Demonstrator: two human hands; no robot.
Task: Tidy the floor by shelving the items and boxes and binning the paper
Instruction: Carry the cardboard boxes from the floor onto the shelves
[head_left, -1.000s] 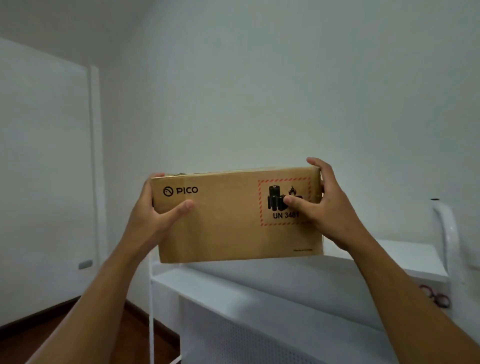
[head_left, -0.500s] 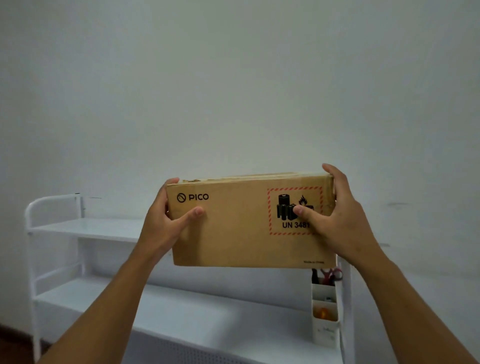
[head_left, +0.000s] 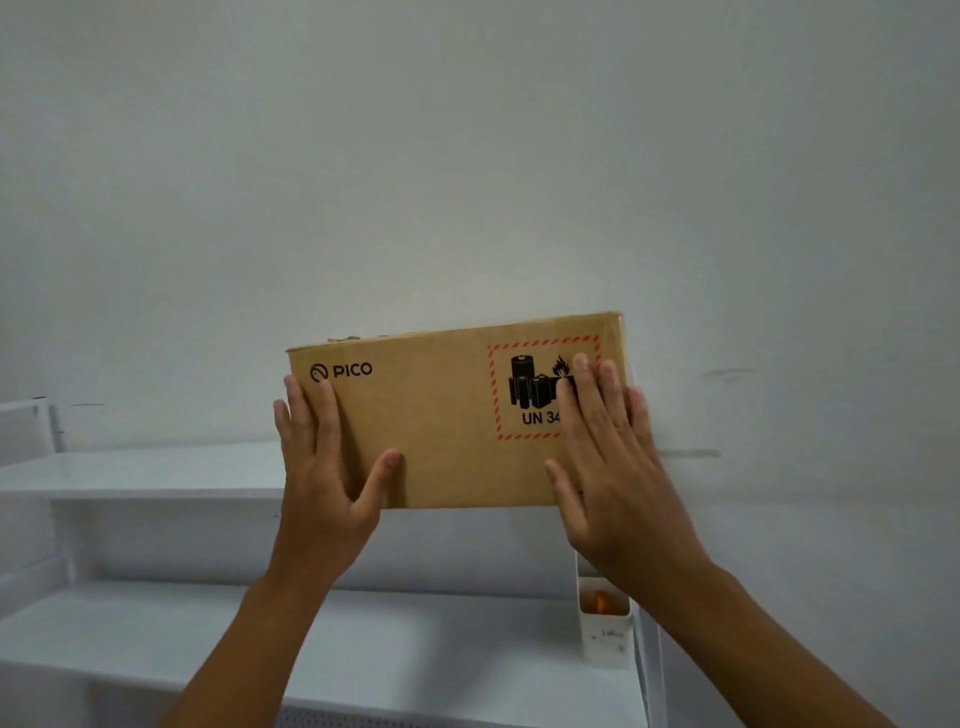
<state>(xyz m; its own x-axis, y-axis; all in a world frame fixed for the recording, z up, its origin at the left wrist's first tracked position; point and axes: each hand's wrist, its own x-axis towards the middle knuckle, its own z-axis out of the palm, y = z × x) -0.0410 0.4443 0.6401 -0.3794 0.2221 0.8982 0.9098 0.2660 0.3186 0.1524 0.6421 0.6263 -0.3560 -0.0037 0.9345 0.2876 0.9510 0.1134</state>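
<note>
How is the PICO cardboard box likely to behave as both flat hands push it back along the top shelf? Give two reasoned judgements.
The cardboard box probably stays stiff: its faces look flat under the left hand and right hand. It should slide rather than tip, being wide and low on the top shelf.

Plain indoor room: bare white wall (head_left: 467, 156), white metal shelving unit (head_left: 145, 470).

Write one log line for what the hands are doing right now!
step: shelving | item: brown cardboard PICO box on white top shelf | left hand: flat, pressing | right hand: flat, pressing
</note>
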